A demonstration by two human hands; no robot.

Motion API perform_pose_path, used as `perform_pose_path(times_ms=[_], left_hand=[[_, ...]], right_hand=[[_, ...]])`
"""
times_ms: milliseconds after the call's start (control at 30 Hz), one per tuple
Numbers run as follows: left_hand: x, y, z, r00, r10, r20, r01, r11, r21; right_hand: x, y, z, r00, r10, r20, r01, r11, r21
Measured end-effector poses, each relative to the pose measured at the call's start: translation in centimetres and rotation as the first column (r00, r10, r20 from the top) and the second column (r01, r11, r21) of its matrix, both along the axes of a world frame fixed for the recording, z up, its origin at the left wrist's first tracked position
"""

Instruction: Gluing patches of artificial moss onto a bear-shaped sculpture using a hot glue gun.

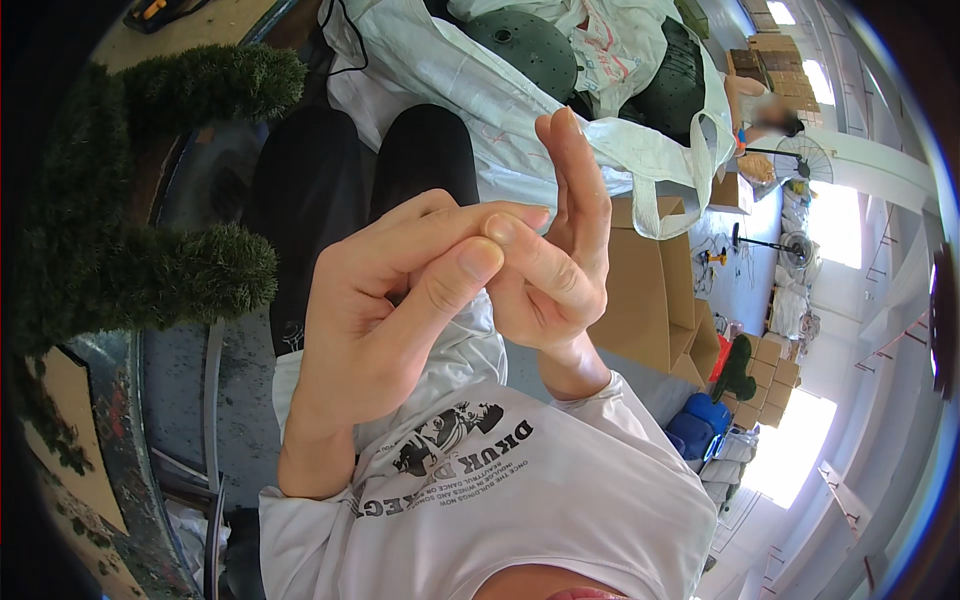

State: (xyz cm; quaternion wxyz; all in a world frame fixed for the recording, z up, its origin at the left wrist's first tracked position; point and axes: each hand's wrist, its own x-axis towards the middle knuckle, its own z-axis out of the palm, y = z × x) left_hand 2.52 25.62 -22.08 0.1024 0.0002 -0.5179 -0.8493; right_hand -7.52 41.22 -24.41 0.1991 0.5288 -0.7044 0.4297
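Note:
My two hands meet in front of my chest, above my white printed shirt and black trousers. My left hand curls in from the left, and its thumb and forefinger pinch the tip of one bent finger of my right hand. Two other fingers of my right hand stand straight up and apart from the pinch. I see no object in either hand, though the spot between the pinching fingertips is hidden.
Two green fuzzy artificial-plant arms reach in from the left over a grey metal surface. A white woven sack with dark green round pieces lies beyond my knees. To the right are cardboard boxes, blue containers, a standing fan and a person far off.

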Motion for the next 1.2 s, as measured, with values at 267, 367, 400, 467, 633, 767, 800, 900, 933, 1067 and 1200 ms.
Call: perform_pose_path(times_ms=[267, 367, 400, 467, 633, 767, 800, 900, 933, 1067, 1200], left_hand=[[0.1, -0.1, 0.1, 0.999, -0.011, 0.042, 0.012, 1.000, -0.003], [0.1, 0.0, 0.2, 0.999, -0.003, 0.039, 0.003, 1.000, -0.003], [0.1, 0.0, 0.3, 0.999, 0.001, 0.038, -0.001, 1.000, -0.001], [0.1, 0.0, 0.3, 0.999, 0.001, 0.039, -0.001, 1.000, -0.010], [0.0, 0.0, 0.2, 0.999, 0.006, 0.038, -0.005, 1.000, -0.027], [0.0, 0.1, 0.3, 0.999, 0.021, 0.046, -0.019, 0.999, -0.045], [0.0, 0.3, 0.5, 0.998, 0.028, 0.052, -0.025, 0.998, -0.053], [-0.3, 0.3, 0.2, 0.998, 0.030, 0.053, -0.030, 0.999, -0.011], [-0.3, 0.3, 0.0, 0.998, 0.028, 0.053, -0.027, 1.000, -0.011], [-0.4, 0.5, -0.5, 0.996, 0.023, 0.082, -0.022, 1.000, -0.009], [-0.6, 0.6, -0.3, 0.994, 0.038, 0.103, -0.038, 0.999, -0.001]], right_hand=[[0.0, -0.6, -0.3, 0.996, 0.027, 0.079, -0.017, 0.993, -0.120], [0.0, -0.7, -0.2, 0.994, 0.045, 0.099, -0.031, 0.990, -0.139], [0.1, -0.7, -0.2, 0.994, 0.046, 0.099, -0.032, 0.990, -0.139], [0.2, -0.7, -0.1, 0.992, 0.046, 0.120, -0.030, 0.991, -0.132], [0.2, -0.7, -0.4, 0.989, 0.063, 0.134, -0.045, 0.989, -0.138], [0.5, -0.9, -0.4, 0.962, 0.129, 0.239, -0.083, 0.978, -0.193], [0.4, -0.8, -0.5, 0.961, 0.134, 0.241, -0.085, 0.976, -0.202], [0.2, -0.8, -0.6, 0.958, 0.147, 0.246, -0.099, 0.976, -0.196], [0.2, -0.8, -0.6, 0.957, 0.145, 0.253, -0.097, 0.976, -0.193], [0.2, -0.6, -0.8, 0.947, 0.139, 0.291, -0.086, 0.979, -0.186], [0.0, -0.7, -1.2, 0.946, 0.135, 0.294, -0.080, 0.978, -0.191]])
